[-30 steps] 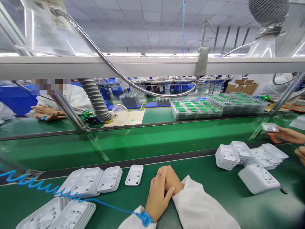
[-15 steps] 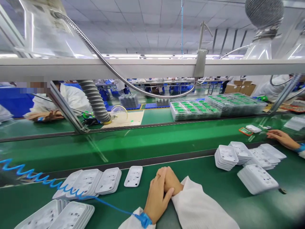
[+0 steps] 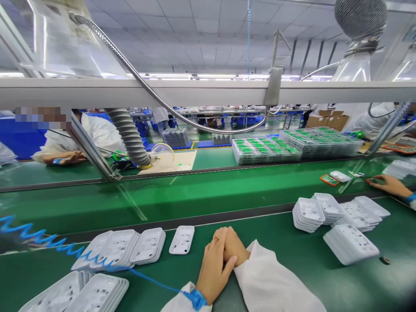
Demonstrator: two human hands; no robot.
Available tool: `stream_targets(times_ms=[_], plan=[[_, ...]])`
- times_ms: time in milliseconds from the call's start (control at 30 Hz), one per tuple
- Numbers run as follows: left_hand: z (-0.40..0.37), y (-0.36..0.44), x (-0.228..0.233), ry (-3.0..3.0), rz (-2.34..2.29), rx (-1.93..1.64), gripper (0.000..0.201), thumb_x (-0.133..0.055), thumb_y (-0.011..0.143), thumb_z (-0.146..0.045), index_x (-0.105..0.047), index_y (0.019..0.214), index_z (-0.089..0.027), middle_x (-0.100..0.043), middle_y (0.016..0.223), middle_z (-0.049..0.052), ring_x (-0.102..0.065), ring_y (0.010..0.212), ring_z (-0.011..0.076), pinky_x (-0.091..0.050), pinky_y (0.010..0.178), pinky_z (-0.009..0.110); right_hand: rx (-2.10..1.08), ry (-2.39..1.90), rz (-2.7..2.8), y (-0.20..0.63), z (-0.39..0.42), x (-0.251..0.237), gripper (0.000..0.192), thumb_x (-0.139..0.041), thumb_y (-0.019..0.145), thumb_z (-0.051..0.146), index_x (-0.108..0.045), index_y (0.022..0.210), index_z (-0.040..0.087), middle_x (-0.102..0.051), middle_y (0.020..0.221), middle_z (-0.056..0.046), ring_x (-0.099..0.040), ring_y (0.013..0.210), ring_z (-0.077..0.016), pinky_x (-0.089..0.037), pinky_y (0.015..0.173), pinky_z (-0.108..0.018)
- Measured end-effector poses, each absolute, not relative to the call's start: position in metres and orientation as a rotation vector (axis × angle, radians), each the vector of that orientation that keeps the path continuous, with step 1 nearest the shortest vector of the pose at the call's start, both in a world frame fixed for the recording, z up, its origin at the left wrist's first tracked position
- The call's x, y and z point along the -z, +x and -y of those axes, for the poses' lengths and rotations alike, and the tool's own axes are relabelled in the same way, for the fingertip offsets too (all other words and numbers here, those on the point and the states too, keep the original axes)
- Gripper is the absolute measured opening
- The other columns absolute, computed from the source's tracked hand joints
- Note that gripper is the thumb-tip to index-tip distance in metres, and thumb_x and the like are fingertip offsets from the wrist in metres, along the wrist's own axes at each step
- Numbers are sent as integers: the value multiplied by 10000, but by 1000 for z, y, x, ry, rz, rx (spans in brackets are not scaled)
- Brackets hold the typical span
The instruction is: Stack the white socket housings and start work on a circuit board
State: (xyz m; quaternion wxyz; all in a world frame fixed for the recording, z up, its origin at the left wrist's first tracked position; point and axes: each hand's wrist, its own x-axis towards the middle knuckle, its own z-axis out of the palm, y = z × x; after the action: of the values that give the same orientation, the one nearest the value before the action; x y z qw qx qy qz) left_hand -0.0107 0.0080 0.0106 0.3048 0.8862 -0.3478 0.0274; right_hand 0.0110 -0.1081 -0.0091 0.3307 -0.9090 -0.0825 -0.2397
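My left hand [image 3: 214, 269], with a blue wrist strap [image 3: 196, 299] and coiled cord, is folded over my right hand [image 3: 235, 248] on the green worktop. Its fingers are wrapped across the right hand, whose own fingers are hidden beneath. No loose part shows in either hand. Just left of them lies a single white plastic casing [image 3: 182, 240]. Further left are stacks of similar white casings [image 3: 148, 245], with more stacks [image 3: 97, 294] at the lower left. To my right stand several other casing stacks [image 3: 308, 214], one leaning over [image 3: 352, 243].
A green conveyor belt [image 3: 208, 186] runs beyond the worktop, carrying an orange-edged board [image 3: 329, 180] and a white casing [image 3: 340, 176]. At right is a co-worker's hand [image 3: 393, 185]. Trays of green boards [image 3: 266, 149] stand across the belt; a metal rail [image 3: 201, 93] crosses overhead.
The orange-edged board and white casing on the belt have shifted slightly left. The co-worker's hand has moved right and now touches another orange-edged piece. My hands have stayed still.
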Motion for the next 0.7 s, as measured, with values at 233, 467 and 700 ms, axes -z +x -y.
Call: stream_targets(times_ms=[233,467,700], plan=[[-8,-13,-14,2347,896,-61,643,-429,896,-355,-133,1453,-228,-353,1450,109,-339,1317,279,-334,1032,496,243,-2423,368,10,115,-5,67,-517,791,230,-507,765,169,-559,737,8,-443,664,-107,-294,674,-279],[-7,-10,-13,2367,913,-82,643,-420,904,-342,-105,1456,-243,-367,1442,107,-349,1312,265,-351,1020,478,214,-2425,332,11,114,0,92,-547,785,240,-485,771,174,-535,737,24,-442,682,-106,-296,728,-274],[-8,-11,-12,2376,919,-122,664,-439,894,-325,-104,1459,-229,-371,1439,116,-377,1297,257,-363,1016,455,215,-2464,370,15,114,3,101,-567,753,231,-488,774,171,-530,734,21,-415,660,-106,-271,694,-272]])
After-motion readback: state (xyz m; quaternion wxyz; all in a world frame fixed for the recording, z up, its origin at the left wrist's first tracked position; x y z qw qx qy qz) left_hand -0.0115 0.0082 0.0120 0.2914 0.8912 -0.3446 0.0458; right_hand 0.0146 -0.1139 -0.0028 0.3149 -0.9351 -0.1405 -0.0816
